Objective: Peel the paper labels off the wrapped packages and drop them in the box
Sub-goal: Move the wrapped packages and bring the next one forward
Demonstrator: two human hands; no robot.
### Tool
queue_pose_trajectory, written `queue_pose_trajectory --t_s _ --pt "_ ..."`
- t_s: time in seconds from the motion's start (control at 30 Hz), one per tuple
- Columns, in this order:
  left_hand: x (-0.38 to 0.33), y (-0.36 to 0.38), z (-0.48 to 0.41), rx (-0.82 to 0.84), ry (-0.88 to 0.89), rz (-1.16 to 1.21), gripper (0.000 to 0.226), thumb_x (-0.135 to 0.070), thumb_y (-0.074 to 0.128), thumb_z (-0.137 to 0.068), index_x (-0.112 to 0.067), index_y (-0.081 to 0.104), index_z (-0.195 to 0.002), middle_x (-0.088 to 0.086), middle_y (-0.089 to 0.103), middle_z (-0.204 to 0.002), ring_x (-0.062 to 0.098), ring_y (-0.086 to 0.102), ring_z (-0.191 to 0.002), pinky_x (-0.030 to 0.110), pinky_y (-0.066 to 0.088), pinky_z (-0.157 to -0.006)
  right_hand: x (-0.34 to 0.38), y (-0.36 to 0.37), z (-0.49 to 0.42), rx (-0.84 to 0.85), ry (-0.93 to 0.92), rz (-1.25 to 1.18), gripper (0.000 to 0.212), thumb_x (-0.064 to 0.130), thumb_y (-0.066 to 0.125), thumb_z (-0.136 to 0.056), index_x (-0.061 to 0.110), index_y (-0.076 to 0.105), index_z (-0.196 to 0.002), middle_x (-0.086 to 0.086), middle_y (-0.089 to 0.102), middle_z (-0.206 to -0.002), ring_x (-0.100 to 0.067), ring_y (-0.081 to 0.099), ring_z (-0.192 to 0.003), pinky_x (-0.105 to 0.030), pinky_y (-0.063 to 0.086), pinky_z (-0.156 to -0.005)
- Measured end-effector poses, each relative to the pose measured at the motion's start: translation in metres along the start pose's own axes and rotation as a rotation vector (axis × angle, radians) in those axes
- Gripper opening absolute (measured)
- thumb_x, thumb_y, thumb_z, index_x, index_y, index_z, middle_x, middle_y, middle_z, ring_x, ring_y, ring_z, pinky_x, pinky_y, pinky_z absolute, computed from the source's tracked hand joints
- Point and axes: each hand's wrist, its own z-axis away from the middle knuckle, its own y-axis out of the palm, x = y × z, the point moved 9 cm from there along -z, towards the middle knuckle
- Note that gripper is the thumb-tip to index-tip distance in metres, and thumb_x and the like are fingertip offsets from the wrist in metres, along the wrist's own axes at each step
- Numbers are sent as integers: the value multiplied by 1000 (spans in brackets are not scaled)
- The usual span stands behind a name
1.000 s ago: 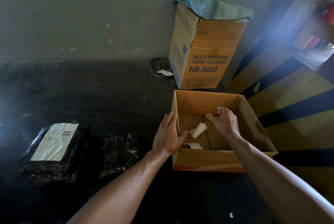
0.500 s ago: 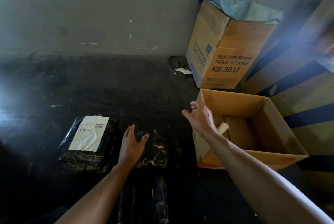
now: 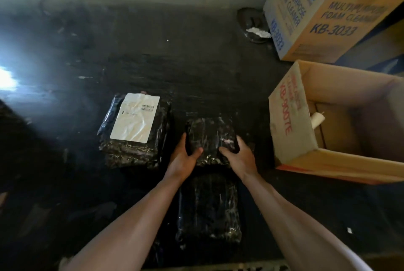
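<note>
Both hands gripping small black plastic-wrapped package (image 3: pixel 211 139) on dark floor.

Left hand (image 3: pixel 184 157) and right hand (image 3: pixel 237 157) curled round its near corners; white paper label (image 3: pixel 135 116) on left package (image 3: pixel 134 131); rolled label (image 3: pixel 318 119) inside open cardboard box (image 3: pixel 290 122) right.

- Left hand (image 3: pixel 183 157) and right hand (image 3: pixel 238 157) grip a black wrapped package (image 3: pixel 211 137) — one on each side.
- Labelled package (image 3: pixel 135 128) lies just left.
- Open box (image 3: pixel 293 131) at right holds a rolled label (image 3: pixel 317 119).

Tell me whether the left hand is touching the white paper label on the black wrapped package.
Apart. The head view shows the left hand gripping the unlabelled black wrapped package, with dark wrap between it and the white paper label.
</note>
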Motion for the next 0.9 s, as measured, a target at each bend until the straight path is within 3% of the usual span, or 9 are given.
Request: queue_pose_trajectory --t_s 0.07,0.2,0.33,0.47,0.57,0.7,0.9 --pt "-7 -3 2 5 1 -22 81 -38 62 -94 -23 14 -157 1 38 -154 18 37 -140 28 27 -111 2 -3 3 27 0 -28 89 48 76 -82 26 33 -156 -1 44 -154 -21 44 -139 -42 36 -117" --pt "-36 -22 21 -65 43 -70 74 -40 61 -94 -22 23 -155 1 50 -145 21 47 -132 27 36 -102 21 -20 14 -14 -67 -40 88 37 77 -86 16 30 -158 -5 38 -159 -22 38 -144 -35 32 -117" --pt "-57 -33 60 -114 111 -29 67 -38 62 -95 -25 31 -152 -15 52 -125 3 48 -117 20 35 -90 33 -33 45 -22 -158 -47 93 40 77 -84 12 27 -157 -6 42 -157 -21 40 -144 -40 35 -118" --pt "-43 -30 106 -116 138 20 67 -41 63 -93 -34 31 -151 -19 57 -123 -6 54 -103 12 40 -84 12 -36 92 -18 -193 -57 95 44 77 -84 12 27 -158 -6 43 -156 -20 41 -143 -38 38 -116" --pt "-13 -19 146 -123 114 52 66 -39 63 -93 -37 31 -150 -22 52 -123 0 52 -116 22 41 -96 -23 -28 130 3 -173 -68 95 44 77 -84 14 27 -158 -4 46 -155 -19 43 -142 -36 40 -115" --pt "30 -6 192 -178 79 44 73 -42 62 -92 -35 23 -154 -8 42 -150 13 40 -136 38 37 -111 -55 -18 174 -7 -203 -78 90 37 77 -87 16 26 -159 -1 44 -156 -17 40 -143 -30 37 -111" --pt "46 -6 213 -193 46 60 73 -42 62 -93 -36 23 -154 -2 39 -153 19 39 -138 43 36 -111 -66 -15 199 -5 -226 -59 88 38 75 -88 17 26 -158 -2 46 -155 -18 42 -142 -33 38 -112"
